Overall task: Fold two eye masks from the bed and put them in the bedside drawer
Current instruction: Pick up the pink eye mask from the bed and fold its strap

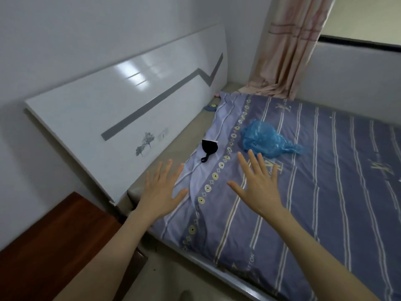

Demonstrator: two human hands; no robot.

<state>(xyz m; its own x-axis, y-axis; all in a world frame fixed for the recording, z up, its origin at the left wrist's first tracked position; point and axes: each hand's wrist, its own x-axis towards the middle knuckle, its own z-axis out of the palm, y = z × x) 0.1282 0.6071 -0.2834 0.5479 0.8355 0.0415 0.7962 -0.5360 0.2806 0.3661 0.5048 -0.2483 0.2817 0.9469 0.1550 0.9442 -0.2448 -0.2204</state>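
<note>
The black eye mask (209,146) lies on the bed (325,192) near the headboard (121,101), strap trailing toward me. It looks light and limp; I would pinch its padded body, not the strap. My left hand (161,190) and right hand (259,187) hover with fingers spread, holding nothing. A blue plastic bag (265,139) sits just beside.

A home bedroom: bed (303,192), white headboard (121,101), curtain (290,51).

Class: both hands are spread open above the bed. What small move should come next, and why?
Probably reach the left hand forward to the black eye mask. It lies alone on the sheet near the headboard, just beyond that hand's fingers; the right hand is also empty.
</note>
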